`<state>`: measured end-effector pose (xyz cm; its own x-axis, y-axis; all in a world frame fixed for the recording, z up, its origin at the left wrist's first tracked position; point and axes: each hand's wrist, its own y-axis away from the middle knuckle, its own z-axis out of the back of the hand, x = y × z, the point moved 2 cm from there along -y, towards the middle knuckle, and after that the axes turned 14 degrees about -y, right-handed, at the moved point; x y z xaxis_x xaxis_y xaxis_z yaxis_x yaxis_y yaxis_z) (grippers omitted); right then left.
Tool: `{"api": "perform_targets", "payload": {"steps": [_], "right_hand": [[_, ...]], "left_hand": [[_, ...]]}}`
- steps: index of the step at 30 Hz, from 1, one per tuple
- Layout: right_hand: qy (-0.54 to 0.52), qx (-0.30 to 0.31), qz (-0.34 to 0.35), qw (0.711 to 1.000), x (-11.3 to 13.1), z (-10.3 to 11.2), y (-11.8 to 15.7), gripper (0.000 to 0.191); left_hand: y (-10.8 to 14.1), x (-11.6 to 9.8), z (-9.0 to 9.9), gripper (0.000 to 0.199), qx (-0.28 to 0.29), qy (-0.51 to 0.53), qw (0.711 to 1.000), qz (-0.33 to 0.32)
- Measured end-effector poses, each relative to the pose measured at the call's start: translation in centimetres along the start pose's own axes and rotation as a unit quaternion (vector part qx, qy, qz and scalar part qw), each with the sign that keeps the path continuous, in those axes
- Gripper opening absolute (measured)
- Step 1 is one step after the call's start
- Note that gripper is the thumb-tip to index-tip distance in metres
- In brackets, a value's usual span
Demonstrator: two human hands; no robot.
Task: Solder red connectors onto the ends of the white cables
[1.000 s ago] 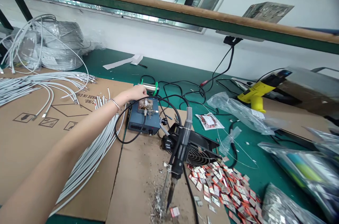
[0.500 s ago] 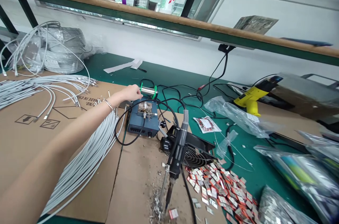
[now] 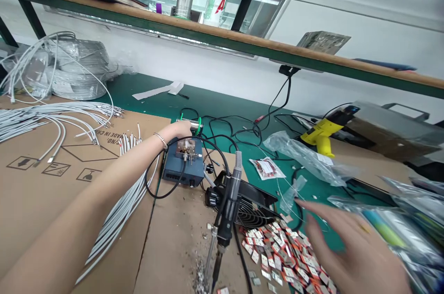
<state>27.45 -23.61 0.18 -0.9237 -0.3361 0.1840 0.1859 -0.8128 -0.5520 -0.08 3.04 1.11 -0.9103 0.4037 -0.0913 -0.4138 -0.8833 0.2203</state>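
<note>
My left hand (image 3: 181, 129) reaches across to the small solder wire spool (image 3: 197, 126) with green flanges, at the top of the blue soldering station (image 3: 183, 166). It overlaps the spool's left part, and its fingertips are hidden. My right hand (image 3: 357, 245), smeared by motion, hangs over the right side of the bench with index finger and thumb apart, holding nothing visible. Below and left of it lies a pile of small red-and-silver pieces (image 3: 284, 257). A soldering iron (image 3: 229, 210) stands tilted, tip down, in front of the black fan (image 3: 258, 213).
Bundled white cables (image 3: 130, 210) lie on the cardboard (image 3: 86, 159) under my left arm. A yellow heat gun (image 3: 324, 132), clear plastic bags (image 3: 305, 155) and black cords (image 3: 239, 129) occupy the back and right. A shelf (image 3: 208, 28) crosses above.
My left hand has shifted slightly right and lower, now overlapping the spool. My right hand has come into view from the lower right. The camera view has shifted a little.
</note>
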Motion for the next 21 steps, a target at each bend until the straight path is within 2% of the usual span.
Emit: {"api": "perform_targets", "payload": {"steps": [2,3,4,5,7,11,13,18,21], "right_hand": [[-0.013,0.043,0.061,0.997,1.5,-1.4,-5.9,0.023],[-0.012,0.090,0.065,0.994,2.4,-2.7,-8.6,0.028],[-0.015,0.142,0.061,0.988,3.3,-4.1,-11.0,0.030],[-0.026,0.221,0.048,0.974,4.2,-5.7,-13.0,0.030],[-0.055,0.343,-0.007,0.938,5.3,-9.0,-15.6,0.032],[-0.091,0.404,-0.030,0.910,6.4,-13.6,-17.5,0.068],[-0.106,0.412,-0.040,0.904,6.8,-14.7,-17.4,0.073],[-0.101,0.410,-0.099,0.901,8.0,-14.9,-17.4,0.069],[-0.091,0.412,-0.129,0.898,8.4,-14.6,-17.7,0.070]], "left_hand": [[-0.2,0.1,-0.3,0.012,-0.027,-0.013,1.000,0.001],[-0.3,0.1,-0.4,0.015,-0.038,-0.019,0.999,0.002],[-0.3,0.1,-0.5,0.016,-0.045,-0.022,0.999,0.001],[-0.3,0.2,-0.6,0.017,-0.049,-0.024,0.999,0.001],[-0.2,0.2,-0.6,0.016,-0.050,-0.022,0.999,0.001],[0.5,0.0,-0.3,0.017,-0.044,-0.024,0.999,0.005],[0.8,-0.1,-0.2,0.019,-0.041,-0.026,0.999,0.004],[1.0,-0.2,-0.4,0.024,-0.058,-0.031,0.998,0.020],[0.5,-0.3,-0.9,0.027,-0.105,-0.051,0.992,0.046]]}}
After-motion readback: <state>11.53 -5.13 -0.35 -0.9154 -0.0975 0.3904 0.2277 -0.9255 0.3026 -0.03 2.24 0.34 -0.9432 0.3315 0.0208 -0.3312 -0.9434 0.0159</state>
